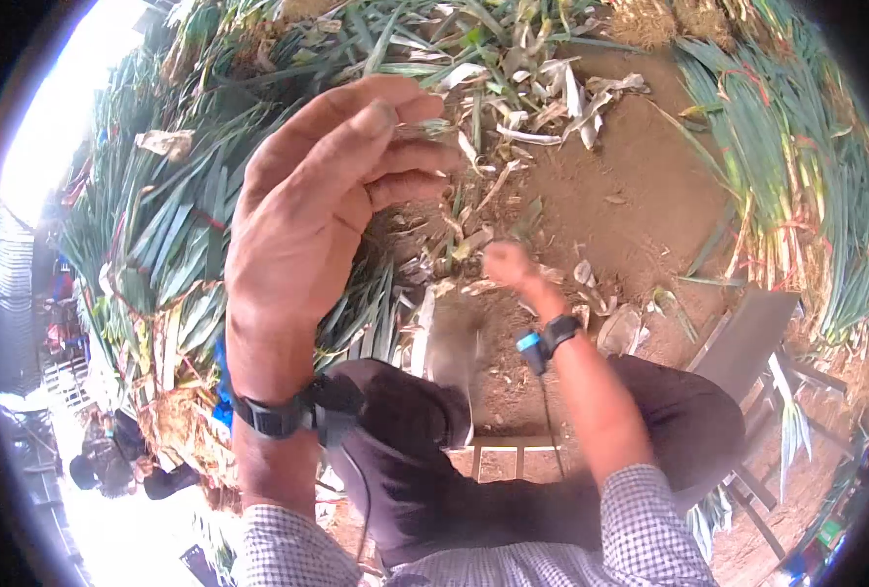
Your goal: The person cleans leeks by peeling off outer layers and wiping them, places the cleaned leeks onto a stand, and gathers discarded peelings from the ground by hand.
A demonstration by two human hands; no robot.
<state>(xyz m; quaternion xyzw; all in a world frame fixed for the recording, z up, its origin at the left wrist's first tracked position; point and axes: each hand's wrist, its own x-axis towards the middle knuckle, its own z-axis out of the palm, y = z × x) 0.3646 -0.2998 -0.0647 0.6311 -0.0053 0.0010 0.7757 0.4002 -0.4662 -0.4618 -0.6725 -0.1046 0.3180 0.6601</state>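
Observation:
My left hand (322,181) is raised close to the camera at the left of centre. Its fingers are half curled and apart from the thumb, with nothing plainly held. Lower and farther away, my right hand (514,266) is closed, its fingers blurred by motion; what it may hold cannot be made out. Beneath it lie pale stripped leaves and trimmings (444,235) on the soil. A blurred grey-brown flat shape (457,342) shows between my knees, its kind unclear. Left of my left hand are piled long green leeks or large spring onions (165,230).
Tied bundles of the green stalks (786,166) lie on the right, roots showing. Dry peelings (576,103) are scattered over brown soil (620,196) ahead. A wooden bench-like frame (747,342) stands by my right knee. Straps and cords run from both wrists.

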